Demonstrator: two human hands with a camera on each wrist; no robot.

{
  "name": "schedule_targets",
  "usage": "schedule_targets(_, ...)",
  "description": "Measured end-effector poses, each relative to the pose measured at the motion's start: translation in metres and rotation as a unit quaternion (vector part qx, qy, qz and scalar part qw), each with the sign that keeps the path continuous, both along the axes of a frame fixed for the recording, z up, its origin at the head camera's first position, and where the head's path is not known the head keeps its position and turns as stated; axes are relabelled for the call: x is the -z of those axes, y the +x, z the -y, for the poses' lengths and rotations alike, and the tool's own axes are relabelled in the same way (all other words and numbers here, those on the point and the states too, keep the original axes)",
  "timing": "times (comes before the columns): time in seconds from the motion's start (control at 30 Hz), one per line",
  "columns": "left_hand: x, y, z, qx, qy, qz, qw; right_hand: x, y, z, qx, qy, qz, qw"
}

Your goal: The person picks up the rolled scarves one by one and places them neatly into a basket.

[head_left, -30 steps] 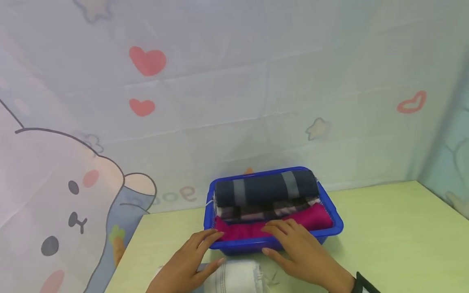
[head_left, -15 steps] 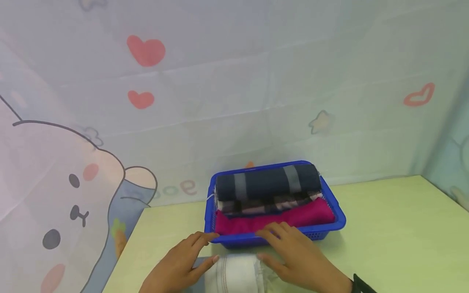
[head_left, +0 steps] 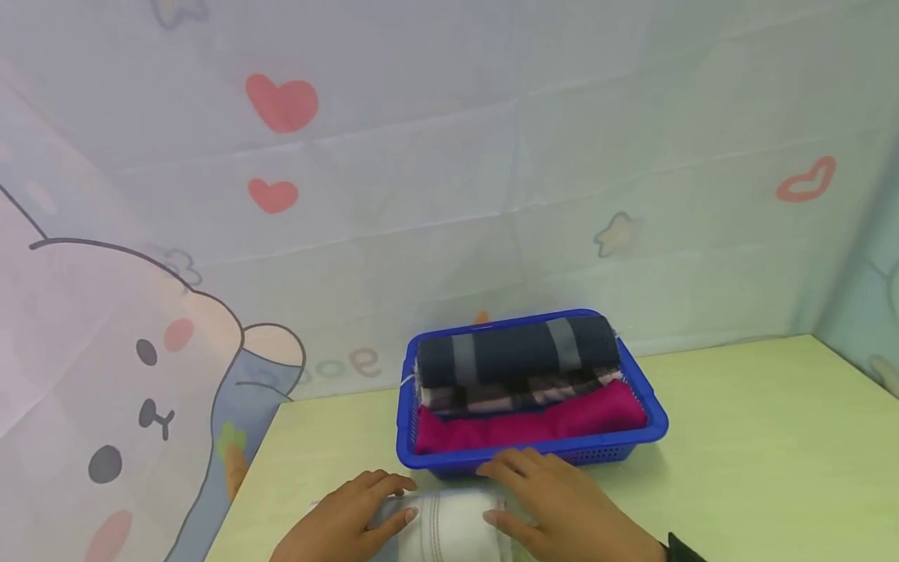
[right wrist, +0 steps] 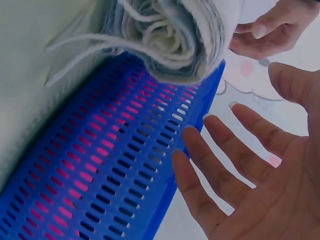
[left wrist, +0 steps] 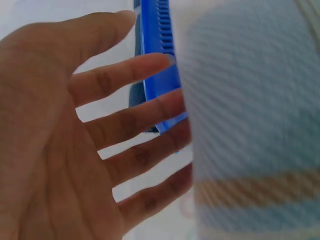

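A rolled-up white and pale blue scarf (head_left: 460,527) with thin stripes lies on the table at the bottom of the head view. Its coiled end (right wrist: 167,42) and loose fringe strands show in the right wrist view. My left hand (head_left: 351,515) is at the roll's left part, fingers spread and reaching past its edge in the left wrist view. At the other end is my right hand (head_left: 562,507), fingers loosely bent and apart from the coil in its wrist view. Just beyond both hands stands a blue plastic basket (head_left: 485,466).
Inside the basket lie a dark navy roll with grey bands (head_left: 516,355), a plaid cloth (head_left: 520,392) and a magenta cloth (head_left: 534,425). A printed fabric backdrop (head_left: 449,195) rises behind the pale yellow-green table (head_left: 758,437).
Both hands have drawn back from the basket's front rim toward the scarf roll, the left hand more clearly. The basket's contents look the same; the head view has shifted slightly.
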State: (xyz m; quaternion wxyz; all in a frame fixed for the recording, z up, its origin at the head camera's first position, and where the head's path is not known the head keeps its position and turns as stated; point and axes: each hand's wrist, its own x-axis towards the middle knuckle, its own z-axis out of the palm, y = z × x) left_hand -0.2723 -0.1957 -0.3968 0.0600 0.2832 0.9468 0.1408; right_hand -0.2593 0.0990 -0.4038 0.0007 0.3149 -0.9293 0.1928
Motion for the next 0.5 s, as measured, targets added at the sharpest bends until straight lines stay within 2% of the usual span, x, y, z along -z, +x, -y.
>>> schedule_targets(0.2,0.006,-0.004,0.009,-0.003,0.003,-0.001,1.0000,0.000,0.001,0.010,-0.012,0.002,0.041,0.999)
schedule_targets(0.4,0.009,-0.008,0.013,-0.045,-0.010,0.065,0.9968,0.009,-0.003,0.026,-0.032,0.010,0.032,0.999)
schedule_targets(0.5,0.012,-0.009,0.014,-0.053,-0.004,0.082,0.9952,0.015,-0.005,0.035,-0.039,0.021,0.021,0.999)
